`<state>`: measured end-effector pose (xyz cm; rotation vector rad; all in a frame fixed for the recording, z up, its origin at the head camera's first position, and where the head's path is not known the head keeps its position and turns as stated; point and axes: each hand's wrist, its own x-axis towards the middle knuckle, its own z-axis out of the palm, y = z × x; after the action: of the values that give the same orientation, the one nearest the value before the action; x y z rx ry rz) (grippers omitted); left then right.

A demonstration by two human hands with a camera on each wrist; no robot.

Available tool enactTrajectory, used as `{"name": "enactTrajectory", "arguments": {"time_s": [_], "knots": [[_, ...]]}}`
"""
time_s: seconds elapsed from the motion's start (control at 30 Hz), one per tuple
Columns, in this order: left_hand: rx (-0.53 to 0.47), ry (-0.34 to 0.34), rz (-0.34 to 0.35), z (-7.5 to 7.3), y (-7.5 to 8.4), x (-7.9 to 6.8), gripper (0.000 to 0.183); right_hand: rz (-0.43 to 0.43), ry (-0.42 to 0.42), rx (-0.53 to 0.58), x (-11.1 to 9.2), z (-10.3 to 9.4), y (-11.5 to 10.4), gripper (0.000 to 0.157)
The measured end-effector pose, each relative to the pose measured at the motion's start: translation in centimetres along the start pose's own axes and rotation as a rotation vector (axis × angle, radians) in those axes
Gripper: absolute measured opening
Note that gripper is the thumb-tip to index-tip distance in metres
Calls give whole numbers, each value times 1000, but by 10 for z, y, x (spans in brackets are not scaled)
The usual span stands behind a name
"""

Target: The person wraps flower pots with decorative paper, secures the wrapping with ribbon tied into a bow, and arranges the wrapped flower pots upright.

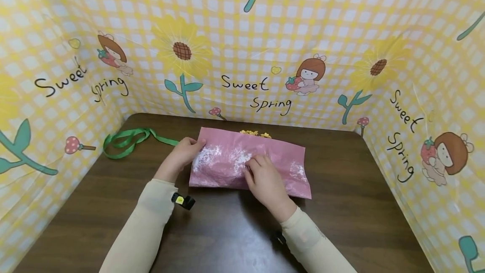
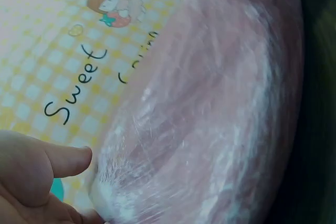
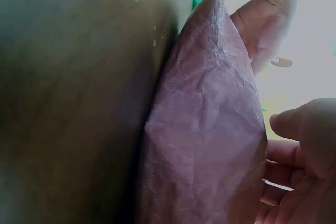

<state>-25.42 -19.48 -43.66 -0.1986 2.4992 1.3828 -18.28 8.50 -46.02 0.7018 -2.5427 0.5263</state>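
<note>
Pink packet point(image 1: 231, 159), one — on the dark tabletop point(image 1: 212, 231), white sheen blotting its face, contents out of my sight. Left hand point(image 1: 184, 151) at its left edge, right hand point(image 1: 267, 180) on its face; thumbs parted from fingers, any pinch I cannot tell. Yellow pieces point(image 1: 250, 132), mostly hidden at its far edge — inside or behind, unclear. Green ribbon point(image 1: 165, 139), one end lost by the left hand.

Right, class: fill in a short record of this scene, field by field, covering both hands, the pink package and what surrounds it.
Main thing: pink package, whitish patches on its front
Left hand: at the package's upper left edge; exact grip unclear
Right hand: fingers touching the package's front
Behind package: yellow bits, mostly hidden
Left of package: loosely looped green ribbon
Surface: dark brown table
Backdrop: checked cloth, printed "Sweet Spring"
</note>
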Motion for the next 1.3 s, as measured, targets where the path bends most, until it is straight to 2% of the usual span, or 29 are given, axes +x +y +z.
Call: {"name": "enactTrajectory", "arguments": {"time_s": [0.1, 0.2, 0.3, 0.4, 0.47, 0.53, 0.6, 0.73, 0.83, 0.97, 1.17, 1.3], "knots": [[-24, -70, -27, 0, -2, 4, 70, 46, -30, 28, 5, -2, 2, 16], [-121, -110, -21, 0, -4, 9, 55, 88, -32, 24, 15, -4, 1, 21], [-307, -126, -6, 1, -6, 13, 37, 108, -19, -14, 25, -3, -4, 27], [-557, -154, -16, -3, -11, 16, 24, 115, -4, -63, 34, 2, -11, 31], [-694, -186, -20, -4, -15, 17, 22, 126, -4, -95, 37, 6, -14, 30], [-776, -214, -23, -3, -19, 18, 26, 142, 1, -122, 38, 10, -16, 28], [-756, -224, -10, -1, -22, 18, 35, 157, 9, -142, 38, 13, -16, 25], [-552, -189, 19, 3, -29, 13, 51, 178, 41, -143, 36, 15, -16, 23], [-411, -181, 31, 4, -35, 3, 52, 179, 63, -144, 33, 16, -16, 20], [-301, -212, 51, 6, -42, -17, 46, 163, 59, -190, 30, 16, -18, 23], [-211, -242, 86, 5, -54, -38, 39, 153, 32, -296, 26, 18, -24, 37], [-216, -247, 80, 2, -60, -45, 34, 141, 23, -337, 24, 21, -27, 42]]}}
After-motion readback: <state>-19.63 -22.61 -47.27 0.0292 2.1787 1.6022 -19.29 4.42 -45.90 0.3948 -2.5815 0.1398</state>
